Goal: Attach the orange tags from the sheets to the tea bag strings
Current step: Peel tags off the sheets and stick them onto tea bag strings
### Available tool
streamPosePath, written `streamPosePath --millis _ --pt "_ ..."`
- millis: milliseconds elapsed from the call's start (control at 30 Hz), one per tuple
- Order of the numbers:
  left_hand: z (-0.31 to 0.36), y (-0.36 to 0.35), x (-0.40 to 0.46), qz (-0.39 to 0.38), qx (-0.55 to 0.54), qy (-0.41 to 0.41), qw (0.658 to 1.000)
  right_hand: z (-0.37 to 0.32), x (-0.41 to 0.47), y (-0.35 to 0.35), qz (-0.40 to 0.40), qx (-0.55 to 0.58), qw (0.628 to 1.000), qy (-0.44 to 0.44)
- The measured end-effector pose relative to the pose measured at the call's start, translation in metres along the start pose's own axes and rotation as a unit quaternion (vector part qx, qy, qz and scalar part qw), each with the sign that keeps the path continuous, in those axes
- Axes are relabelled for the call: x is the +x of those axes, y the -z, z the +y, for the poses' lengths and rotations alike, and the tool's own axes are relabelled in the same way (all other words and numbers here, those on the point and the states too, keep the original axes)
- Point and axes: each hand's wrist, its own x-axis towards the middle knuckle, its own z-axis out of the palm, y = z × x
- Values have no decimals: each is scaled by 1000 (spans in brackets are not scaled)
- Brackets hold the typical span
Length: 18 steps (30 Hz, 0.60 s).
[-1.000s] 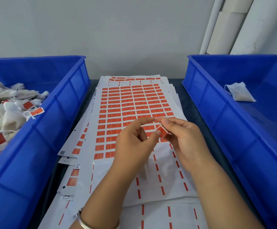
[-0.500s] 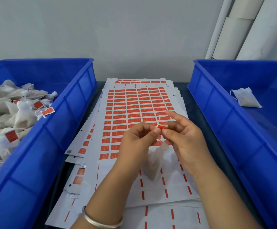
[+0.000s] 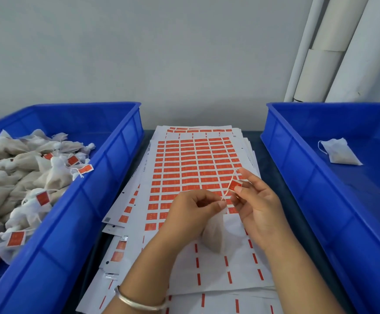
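Over the sticker sheets (image 3: 193,164) between the two blue bins, the right hand (image 3: 256,205) pinches an orange tag (image 3: 234,185) between thumb and forefinger, with the string (image 3: 229,185) running across it. Left hand (image 3: 192,214) pinches the string's lower end, and the tea bag (image 3: 214,234) dangles beneath. That looks like the sticking step itself; next, I'd judge, fold the tag shut around the string and press it flat, edges square.

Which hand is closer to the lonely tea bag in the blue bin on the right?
Right. The right hand is beside that bin, nearer the tea bag; the left hand is farther left.
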Motion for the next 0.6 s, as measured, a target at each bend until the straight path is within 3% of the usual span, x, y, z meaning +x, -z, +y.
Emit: streamPosePath --millis 200,367,600 --pt "19 24 -9 45 17 -22 999 4 -5 -4 -75 4 997 -22" --pt "52 54 -22 124 7 -84 989 13 -9 -8 -85 -81 992 -44" --pt "98 138 -59 281 82 -214 932 25 -15 -13 -87 -176 978 -74"
